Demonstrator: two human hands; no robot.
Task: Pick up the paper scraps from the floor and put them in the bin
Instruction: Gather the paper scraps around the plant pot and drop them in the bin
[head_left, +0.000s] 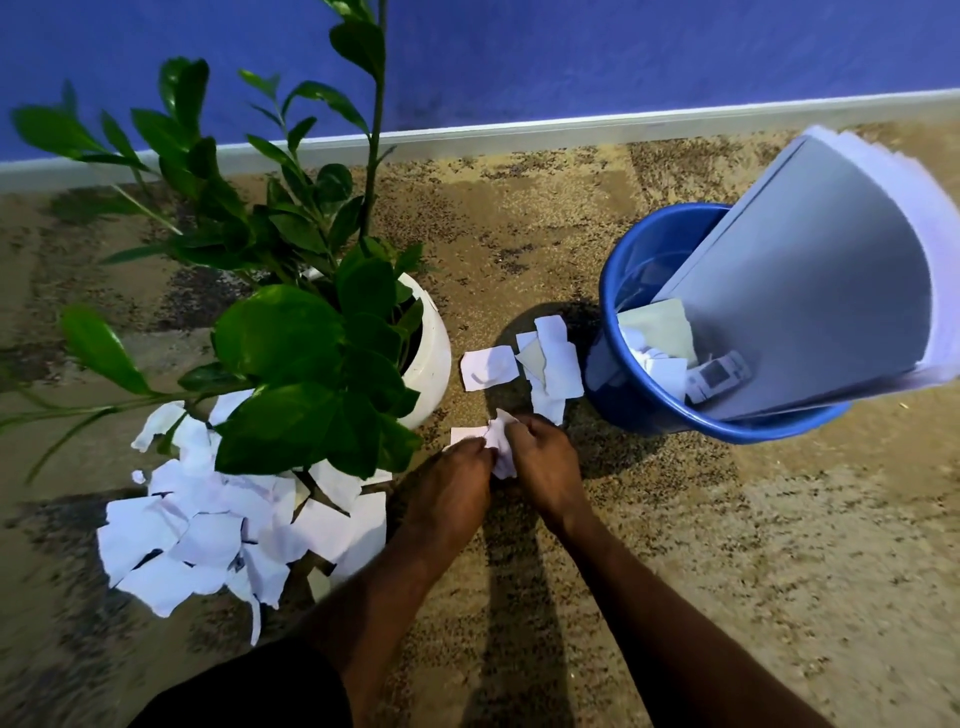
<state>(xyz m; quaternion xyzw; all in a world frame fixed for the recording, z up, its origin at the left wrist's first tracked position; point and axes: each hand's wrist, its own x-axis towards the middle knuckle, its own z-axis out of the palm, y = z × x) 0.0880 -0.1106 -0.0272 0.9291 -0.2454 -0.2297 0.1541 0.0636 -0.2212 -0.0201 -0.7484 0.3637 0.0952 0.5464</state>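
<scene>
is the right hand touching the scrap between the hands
Touching. The head view shows the right hand with fingers curled round the crumpled scrap.

1 cam only: head-mounted, wide-angle, pitched fwd + steeply down at floor (701, 545). Close in: left hand (454, 470) & right hand (545, 462) mid-frame. Wall (571, 52) spans top edge.

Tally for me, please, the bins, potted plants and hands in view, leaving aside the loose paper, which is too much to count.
Bins: 1, the blue bin
Potted plants: 1, the potted plant in a white pot
Hands: 2, left hand and right hand, both gripping a crumpled scrap
Total: 4
</scene>
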